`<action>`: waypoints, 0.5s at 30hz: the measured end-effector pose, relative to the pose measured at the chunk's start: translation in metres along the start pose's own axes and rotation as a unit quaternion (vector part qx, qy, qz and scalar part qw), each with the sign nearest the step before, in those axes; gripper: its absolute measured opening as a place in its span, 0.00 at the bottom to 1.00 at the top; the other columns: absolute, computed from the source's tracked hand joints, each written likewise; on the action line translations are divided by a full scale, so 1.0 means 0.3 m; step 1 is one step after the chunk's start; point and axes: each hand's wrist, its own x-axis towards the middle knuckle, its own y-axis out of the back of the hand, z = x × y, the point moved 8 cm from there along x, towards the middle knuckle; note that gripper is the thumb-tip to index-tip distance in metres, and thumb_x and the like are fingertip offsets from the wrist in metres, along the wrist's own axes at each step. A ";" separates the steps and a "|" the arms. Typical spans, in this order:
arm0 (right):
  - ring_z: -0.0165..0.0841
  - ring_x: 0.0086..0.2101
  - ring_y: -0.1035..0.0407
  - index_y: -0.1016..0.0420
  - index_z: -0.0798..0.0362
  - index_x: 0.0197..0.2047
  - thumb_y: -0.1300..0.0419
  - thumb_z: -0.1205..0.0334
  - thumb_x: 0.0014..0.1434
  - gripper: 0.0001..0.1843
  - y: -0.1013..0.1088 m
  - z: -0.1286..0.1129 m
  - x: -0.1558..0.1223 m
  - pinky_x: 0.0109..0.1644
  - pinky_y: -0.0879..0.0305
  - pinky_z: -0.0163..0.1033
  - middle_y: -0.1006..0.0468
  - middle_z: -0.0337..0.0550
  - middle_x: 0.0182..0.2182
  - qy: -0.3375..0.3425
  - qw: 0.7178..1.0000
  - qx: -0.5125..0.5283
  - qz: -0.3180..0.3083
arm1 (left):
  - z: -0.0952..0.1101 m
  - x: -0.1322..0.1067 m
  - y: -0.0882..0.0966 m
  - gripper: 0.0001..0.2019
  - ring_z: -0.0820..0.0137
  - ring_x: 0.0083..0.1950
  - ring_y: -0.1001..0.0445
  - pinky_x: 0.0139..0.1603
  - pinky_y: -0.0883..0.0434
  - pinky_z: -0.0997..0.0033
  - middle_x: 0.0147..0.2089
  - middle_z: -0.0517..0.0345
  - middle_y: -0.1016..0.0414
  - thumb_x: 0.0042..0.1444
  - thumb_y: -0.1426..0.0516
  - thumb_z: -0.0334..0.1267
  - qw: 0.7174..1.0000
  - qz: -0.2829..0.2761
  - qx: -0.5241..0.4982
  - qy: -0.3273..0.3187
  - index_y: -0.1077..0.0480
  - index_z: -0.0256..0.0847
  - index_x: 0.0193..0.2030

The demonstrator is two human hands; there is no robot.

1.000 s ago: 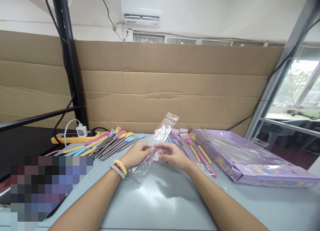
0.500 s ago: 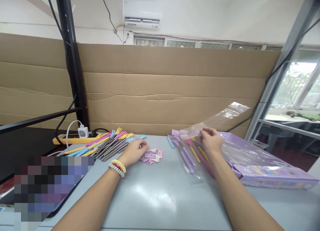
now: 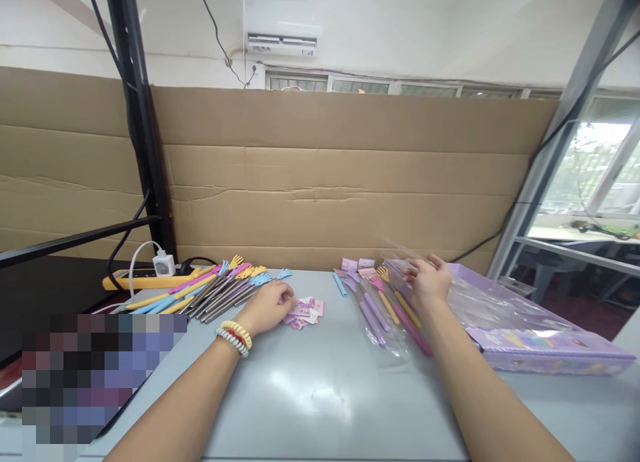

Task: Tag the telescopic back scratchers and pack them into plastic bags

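Observation:
My left hand rests on the table at the left edge of a small pile of pink and purple printed cards. Its fingers are curled, and what they hold, if anything, is hidden. Farther left lie several back scratchers with metal rods and yellow, pink or blue hand-shaped heads. My right hand is closed on a clear plastic bag, blurred by motion, near an open purple box. Beside that hand lie several bagged back scratchers with purple, yellow and pink handles, with cards at their tops.
More clear plastic bags lie in the purple box. A short blue stick lies at mid-table. A yellow power strip with a white plug stands back left. Cardboard walls the back; a black post rises at left.
My right hand has moved slightly right, toward the purple box. The clear bag that stretched up to the right has dropped and now trails to the hand's left. My left hand has barely moved.

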 end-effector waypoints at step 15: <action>0.25 0.26 0.34 0.48 0.52 0.55 0.46 0.65 0.39 0.36 0.006 -0.063 -0.050 0.20 0.40 0.29 0.36 0.46 0.47 0.105 0.989 -0.101 0.029 | 0.018 -0.008 -0.011 0.12 0.67 0.36 0.32 0.36 0.37 0.70 0.34 0.54 0.28 0.53 0.50 0.43 1.000 -0.028 0.007 -0.004 0.29 0.39 0.33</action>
